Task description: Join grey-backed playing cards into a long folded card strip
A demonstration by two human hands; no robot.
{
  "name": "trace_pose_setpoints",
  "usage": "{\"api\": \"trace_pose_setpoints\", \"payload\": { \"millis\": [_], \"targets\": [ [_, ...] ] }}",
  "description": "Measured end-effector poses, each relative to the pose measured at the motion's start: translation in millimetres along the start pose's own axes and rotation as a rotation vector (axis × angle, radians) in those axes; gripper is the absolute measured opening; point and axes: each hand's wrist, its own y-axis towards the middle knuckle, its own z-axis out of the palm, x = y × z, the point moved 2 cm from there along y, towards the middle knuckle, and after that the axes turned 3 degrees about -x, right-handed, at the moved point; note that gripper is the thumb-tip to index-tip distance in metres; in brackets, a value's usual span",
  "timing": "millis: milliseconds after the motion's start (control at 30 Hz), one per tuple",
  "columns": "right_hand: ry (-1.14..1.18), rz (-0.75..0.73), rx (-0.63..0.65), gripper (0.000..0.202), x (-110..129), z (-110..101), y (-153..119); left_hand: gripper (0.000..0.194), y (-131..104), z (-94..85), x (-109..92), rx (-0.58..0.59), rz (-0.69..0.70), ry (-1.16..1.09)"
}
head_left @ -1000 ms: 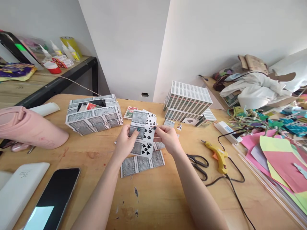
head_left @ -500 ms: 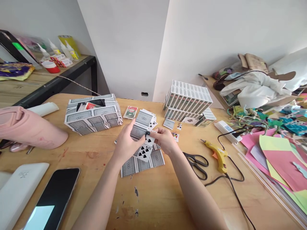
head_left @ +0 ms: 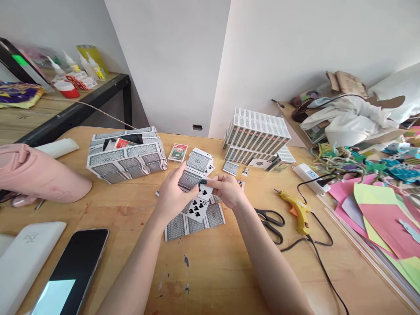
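Several playing cards are at the centre of the frame, gripped by the left hand from the left and pinched by the right hand at their right edge; uneven finger pressure could bend or misalign them.

This looks like a craft workshop. A scuffed, pale wooden counter carries a yellow plastic glue gun with a black cord, black-handled scissors, loose pink and yellow paper sheets, grey-backed playing cards and an oblong box clad in the same pattern. White plastic nozzle bottles stand on a black-framed wooden side counter, near plain, pale walls.
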Motion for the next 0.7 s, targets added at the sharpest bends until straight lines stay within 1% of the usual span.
{"api": "trace_pose_setpoints", "payload": {
  "millis": [167, 500, 600, 700],
  "targets": [
    [-0.003, 0.009, 0.014, 0.026, 2, 0, -2, 0.065, 0, -0.1, 2, 0.013, -0.004, -0.006],
    [-0.005, -0.002, -0.004, 0.027, 2, -1, -1, 0.066, 0, -0.9, 6, 0.023, -0.011, -0.04],
    [-0.011, -0.019, -0.024, 0.028, 1, -1, 0, 0.067, 0, -0.2, 10, 0.046, -0.072, -0.14],
    [-0.036, -0.017, -0.03, 0.028, 0, -1, 0, 0.07, 1, 1.2, 14, 0.083, -0.161, -0.339]
  ]
}}
